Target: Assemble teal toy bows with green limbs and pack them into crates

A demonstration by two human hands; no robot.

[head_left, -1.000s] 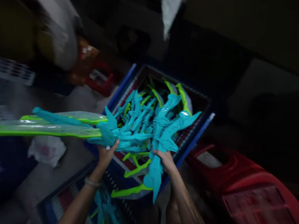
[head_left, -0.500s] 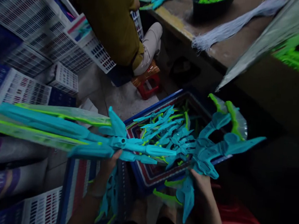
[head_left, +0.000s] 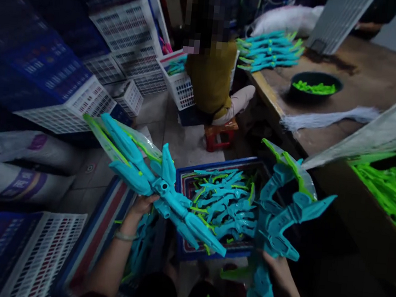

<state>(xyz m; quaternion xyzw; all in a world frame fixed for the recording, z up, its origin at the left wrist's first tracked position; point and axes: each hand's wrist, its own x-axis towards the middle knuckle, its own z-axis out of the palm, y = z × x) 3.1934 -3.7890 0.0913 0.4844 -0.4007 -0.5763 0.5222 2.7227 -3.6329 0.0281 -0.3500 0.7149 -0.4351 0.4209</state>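
Observation:
My left hand (head_left: 141, 205) is closed around a bundle of teal and green plastic toy swords (head_left: 136, 173), gripped near their hilts, blades pointing up and left. My right hand (head_left: 277, 262) is closed on a second bundle of teal toy swords (head_left: 284, 211), held over the right edge of a blue crate (head_left: 184, 182). The crate sits on the floor between my hands and holds several more teal and green sword parts (head_left: 224, 199). Some of the held swords are in clear plastic sleeves.
A person in a mustard top (head_left: 211, 78) sits on a red stool (head_left: 218, 136) ahead. A wooden table (head_left: 359, 88) at right carries stacked teal swords (head_left: 269, 50), a black bowl of green parts (head_left: 314, 87) and white strings (head_left: 325, 117). White and blue crates (head_left: 98, 56) pile up on the left, sacks (head_left: 20, 160) below them.
The view has tilted up, bringing the table and the seated person into sight. My left bundle has swung from level to pointing up-left. My right bundle has risen slightly.

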